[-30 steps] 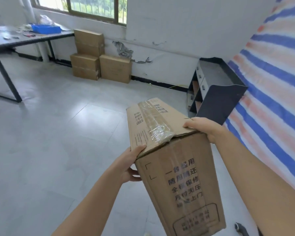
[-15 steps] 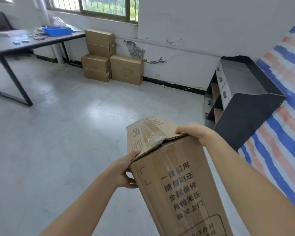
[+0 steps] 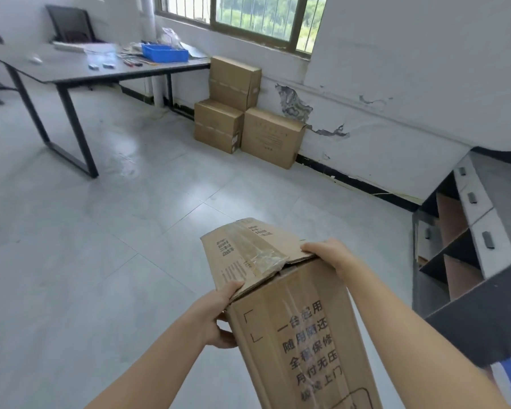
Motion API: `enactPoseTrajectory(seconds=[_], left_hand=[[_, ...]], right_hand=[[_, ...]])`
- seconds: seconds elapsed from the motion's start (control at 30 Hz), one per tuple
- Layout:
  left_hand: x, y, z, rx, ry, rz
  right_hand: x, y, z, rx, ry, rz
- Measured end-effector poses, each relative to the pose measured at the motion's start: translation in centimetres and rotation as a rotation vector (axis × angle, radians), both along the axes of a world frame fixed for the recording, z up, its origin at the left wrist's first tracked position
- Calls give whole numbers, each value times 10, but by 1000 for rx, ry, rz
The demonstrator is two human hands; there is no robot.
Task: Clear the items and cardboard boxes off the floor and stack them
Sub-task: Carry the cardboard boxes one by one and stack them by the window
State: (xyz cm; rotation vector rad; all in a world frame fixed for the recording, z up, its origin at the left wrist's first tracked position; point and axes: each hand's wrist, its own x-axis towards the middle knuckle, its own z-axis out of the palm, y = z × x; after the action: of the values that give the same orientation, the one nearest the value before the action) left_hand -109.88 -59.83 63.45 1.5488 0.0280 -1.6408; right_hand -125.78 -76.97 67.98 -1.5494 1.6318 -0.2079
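You have the box (image 3: 295,326) off the floor (image 3: 101,261), tilted in front of you. Your left hand (image 3: 216,317) grips its near top corner, thumb over the flap (image 3: 248,249), and your right hand (image 3: 328,255) curls over the far edge. Three boxes (image 3: 239,119) already sit stacked by the wall (image 3: 396,98) — this one looks next to join them.

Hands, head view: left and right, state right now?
Left hand: grips the cardboard box at its top left corner.
Right hand: grips the same box's top right edge.
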Motion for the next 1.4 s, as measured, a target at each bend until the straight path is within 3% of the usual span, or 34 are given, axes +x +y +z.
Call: enactPoseTrajectory(seconds=[0.2,0.47,0.87,1.2,1.4], left_hand=[[58,-83,6,-67,-44,38],[85,-226,8,-43,-109,20],[120,-474,35,10,-228,59],[202,-619,6,112,-76,94],[283,-730,12,56,11,101]], right_hand=[[66,-93,6,-85,-19,-41],[88,-232,-8,-116,-75,-58],[121,-463,5,-213,41,-43],[208,-602,-25,-128,90,12],[291,-702,0,-173,89,-55]])
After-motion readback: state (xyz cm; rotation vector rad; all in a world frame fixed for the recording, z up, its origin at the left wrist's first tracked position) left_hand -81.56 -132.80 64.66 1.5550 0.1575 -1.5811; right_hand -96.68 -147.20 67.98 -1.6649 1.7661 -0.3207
